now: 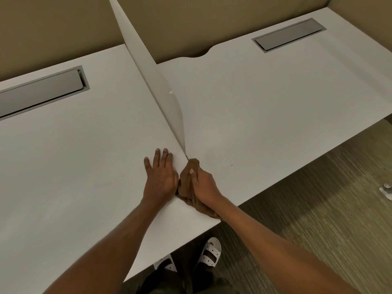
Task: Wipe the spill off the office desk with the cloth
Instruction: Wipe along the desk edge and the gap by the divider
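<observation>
Two white desk tops meet at a thin divider panel (163, 90) running from the top centre of the frame down to the middle. On the left-hand desk (84, 145), a grey cable hatch (40, 90) sits in the upper left. Just left of centre, the left hand (161, 175) lies flat and open on the surface, fingers spread, holding nothing and apparently bracing. Touching it at lower centre, the right hand (203, 185) is closed around a bunched brown cloth (186, 179), pressed into the seam at the divider's foot. The wiping stroke looks under way. Just right of the cloth, a faint smudge (210, 153) and a small speck (231, 165) mark the right-hand desk (275, 107); whether they are the spill cannot be told. The next move likely calls for carrying the cloth rightward over them with steady downward pressure.
</observation>
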Demonstrator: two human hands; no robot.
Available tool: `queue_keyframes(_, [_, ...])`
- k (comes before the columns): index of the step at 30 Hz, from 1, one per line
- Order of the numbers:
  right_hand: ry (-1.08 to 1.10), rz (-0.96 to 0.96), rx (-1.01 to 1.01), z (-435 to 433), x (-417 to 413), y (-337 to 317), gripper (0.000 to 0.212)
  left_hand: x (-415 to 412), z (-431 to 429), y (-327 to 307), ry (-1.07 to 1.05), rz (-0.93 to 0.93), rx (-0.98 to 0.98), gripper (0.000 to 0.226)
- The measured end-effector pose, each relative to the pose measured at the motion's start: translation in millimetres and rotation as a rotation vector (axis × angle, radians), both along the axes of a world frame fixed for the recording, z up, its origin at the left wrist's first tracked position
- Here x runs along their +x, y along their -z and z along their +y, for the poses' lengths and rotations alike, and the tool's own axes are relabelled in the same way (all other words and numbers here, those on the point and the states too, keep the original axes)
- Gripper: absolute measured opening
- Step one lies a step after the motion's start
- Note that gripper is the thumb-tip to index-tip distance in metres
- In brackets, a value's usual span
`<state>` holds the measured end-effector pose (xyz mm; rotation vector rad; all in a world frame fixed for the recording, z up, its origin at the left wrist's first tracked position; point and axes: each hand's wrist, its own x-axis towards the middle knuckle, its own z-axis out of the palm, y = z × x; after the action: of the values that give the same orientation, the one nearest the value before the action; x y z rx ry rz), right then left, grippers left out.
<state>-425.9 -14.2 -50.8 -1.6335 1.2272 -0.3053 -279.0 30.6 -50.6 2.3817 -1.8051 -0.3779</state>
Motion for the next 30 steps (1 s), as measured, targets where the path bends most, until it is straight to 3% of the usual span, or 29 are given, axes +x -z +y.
queue_keyframes(13, [0.109,-0.025,0.163,80,-85,16,0.031,-2,2,-3,0.004,0.021,-0.029,0.049])
queue_keyframes(22, [-0.122,0.045,0.209,67,-120,6,0.035,-1,2,-2,-0.004,0.023,-0.037,0.057])
queue_keyframes(30, [0.051,-0.034,0.404,72,-132,-2,0.032,-5,3,-3,-0.033,0.030,-0.072,0.058])
